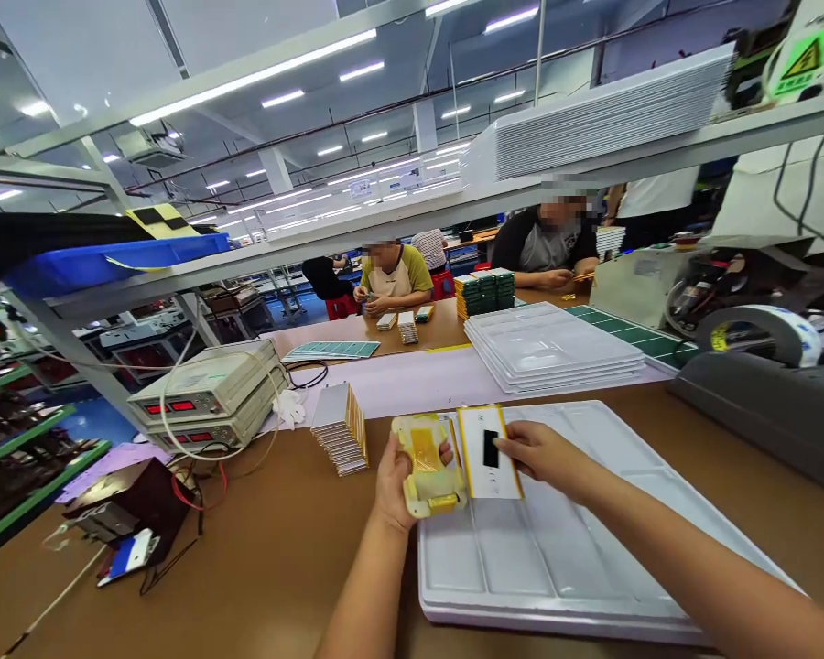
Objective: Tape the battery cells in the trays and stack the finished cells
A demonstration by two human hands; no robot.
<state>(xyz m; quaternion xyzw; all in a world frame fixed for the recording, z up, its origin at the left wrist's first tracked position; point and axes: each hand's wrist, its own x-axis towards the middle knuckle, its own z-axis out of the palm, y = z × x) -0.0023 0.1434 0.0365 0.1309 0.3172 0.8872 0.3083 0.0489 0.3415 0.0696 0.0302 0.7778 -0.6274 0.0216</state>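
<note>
Head view of a work table (261,567), seen from above the two hands. The left hand (406,485) grips a cream plastic holder (431,502) edged with yellow tape. The right hand (546,458) lies with its fingers (518,445) across the right edge of a flat battery (503,476), which has a yellow border and a black patch (491,448) on its face; whether those fingers clamp it cannot be told. The hands are apart, one on each side of the pair of objects.

The battery sits directly right of the holder, just beside it or touching, and the right hand is the nearer. Its long axis runs away from the person, tilted slightly. Both objects are over a white plastic tray (556,618).

To the left stand a stack of flat batteries (340,428) and two bench meters (210,398) with red digital readouts. To the right lies a roll of tape (759,334). Ahead are a stack of white trays (553,346) and a co-worker (546,243) across the table. A yellow warning triangle (805,60) shows at upper right. No writing is legible.
</note>
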